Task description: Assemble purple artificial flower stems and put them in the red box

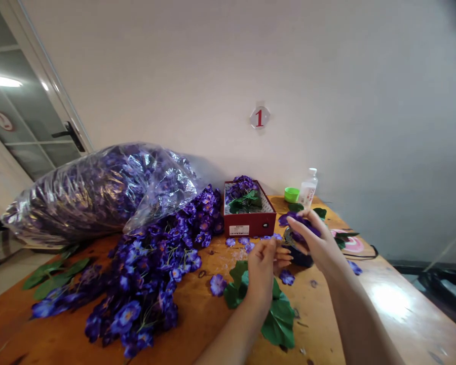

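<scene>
There, the right hand [321, 246] was up over the worktop [387, 304], fingers closed round a purple flower [297, 222]. The bloom lay roughly crosswise, its long axis running left to right, petals fanning out toward the red box [250, 223]; the stem was hidden inside the grip. That wrist was bent back, the forearm coming in low from the near right edge. The left hand [262, 268] sat just beside it, a little lower and nearer, palm turned inward, fingers drawn narrow with the thumb pressed to the fingertips. Whether anything was pinched there, I couldn't tell. Between and under the two hands sat a dark round object [299, 259], partly covered by the right hand. Broad green leaves [281, 320] lay flat beneath the left forearm. To the left sprawled a heap of loose blooms [152, 268], spilling from a big clear plastic bag [99, 192] stuffed with more. The red box held flowers and leaves too. Behind the hands, by the wall, stood a clear bottle [309, 189] and a green cup [291, 194].
</scene>
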Available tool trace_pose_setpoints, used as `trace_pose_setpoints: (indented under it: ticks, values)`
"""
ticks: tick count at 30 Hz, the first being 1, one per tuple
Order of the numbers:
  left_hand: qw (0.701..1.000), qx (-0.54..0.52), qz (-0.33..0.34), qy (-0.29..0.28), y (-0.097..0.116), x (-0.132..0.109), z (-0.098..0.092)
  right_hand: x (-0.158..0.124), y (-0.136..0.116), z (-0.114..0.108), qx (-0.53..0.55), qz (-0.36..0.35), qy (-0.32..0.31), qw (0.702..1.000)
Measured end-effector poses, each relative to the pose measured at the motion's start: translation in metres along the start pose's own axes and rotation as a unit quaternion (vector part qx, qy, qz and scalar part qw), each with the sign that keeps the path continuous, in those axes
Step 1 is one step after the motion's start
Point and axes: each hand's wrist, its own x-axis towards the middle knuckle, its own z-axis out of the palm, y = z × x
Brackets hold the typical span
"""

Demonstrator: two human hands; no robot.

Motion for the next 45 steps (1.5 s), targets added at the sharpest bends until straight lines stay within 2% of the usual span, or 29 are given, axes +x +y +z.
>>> trace_pose_setpoints:
  ticks: [1, 2, 3, 5, 6, 7, 10, 13, 19, 24, 26, 29, 31, 33, 35, 37, 39, 41, 43, 45]
  values:
    - [0.997, 0.075, 0.027, -0.022, 0.002, 0.006, -0.005, 0.008, 0.002, -0.01, -0.064, -0.031, 0.017, 0.997]
    - [0.981, 0.182, 0.058, -0.043, 0.003, 0.011, -0.011, 0.016, 0.007, -0.023, -0.138, -0.06, 0.038, 0.988]
    - [0.947, 0.302, 0.088, -0.061, 0.003, 0.016, -0.017, 0.024, 0.014, -0.036, -0.222, -0.09, 0.056, 0.969]
    - [0.851, 0.505, 0.121, -0.075, 0.001, 0.023, -0.028, 0.04, 0.032, -0.059, -0.353, -0.105, 0.058, 0.928]
    - [0.81, 0.569, 0.121, -0.074, -0.002, 0.025, -0.032, 0.046, 0.042, -0.067, -0.399, -0.089, 0.046, 0.911]
    - [0.785, 0.605, 0.112, -0.07, -0.005, 0.027, -0.035, 0.052, 0.052, -0.073, -0.427, -0.076, 0.035, 0.9]
    - [0.764, 0.637, 0.077, -0.063, -0.015, 0.025, -0.039, 0.063, 0.073, -0.076, -0.455, -0.055, 0.019, 0.888]
    - [0.744, 0.662, 0.061, -0.066, -0.02, 0.019, -0.04, 0.068, 0.085, -0.071, -0.463, -0.053, 0.026, 0.884]
    - [0.736, 0.671, 0.045, -0.082, -0.021, 0.015, -0.042, 0.072, 0.101, -0.067, -0.466, -0.051, 0.017, 0.883]
    - [0.768, 0.632, 0.072, -0.078, -0.009, 0.017, -0.045, 0.072, 0.106, -0.067, -0.463, -0.047, 0.011, 0.885]
    - [0.802, 0.584, 0.102, -0.07, 0.006, 0.015, -0.045, 0.073, 0.102, -0.07, -0.455, -0.053, 0.014, 0.889]
    - [0.858, 0.483, 0.173, -0.036, 0.041, 0.006, -0.042, 0.071, 0.094, -0.073, -0.438, -0.058, 0.016, 0.897]
    - [0.854, 0.463, 0.234, -0.029, 0.069, -0.002, -0.039, 0.071, 0.091, -0.073, -0.423, -0.057, 0.021, 0.904]
    - [0.811, 0.488, 0.319, -0.045, 0.095, -0.009, -0.034, 0.07, 0.09, -0.072, -0.409, -0.049, 0.041, 0.91]
    - [0.737, 0.534, 0.41, -0.055, 0.112, -0.013, -0.032, 0.071, 0.091, -0.071, -0.389, -0.037, 0.06, 0.919]
    - [0.661, 0.581, 0.471, -0.063, 0.119, -0.013, -0.032, 0.071, 0.091, -0.071, -0.36, -0.026, 0.084, 0.929]
    - [0.601, 0.622, 0.496, -0.082, 0.116, -0.009, -0.035, 0.071, 0.089, -0.069, -0.321, -0.018, 0.116, 0.94]
    - [0.554, 0.653, 0.507, -0.102, 0.106, 0.0, -0.039, 0.069, 0.082, -0.063, -0.272, -0.008, 0.145, 0.951]
    - [0.523, 0.672, 0.512, -0.114, 0.096, 0.01, -0.042, 0.063, 0.07, -0.052, -0.214, -0.003, 0.151, 0.965]
    - [0.511, 0.681, 0.511, -0.121, 0.088, 0.019, -0.044, 0.055, 0.054, -0.035, -0.102, -0.001, 0.133, 0.986]
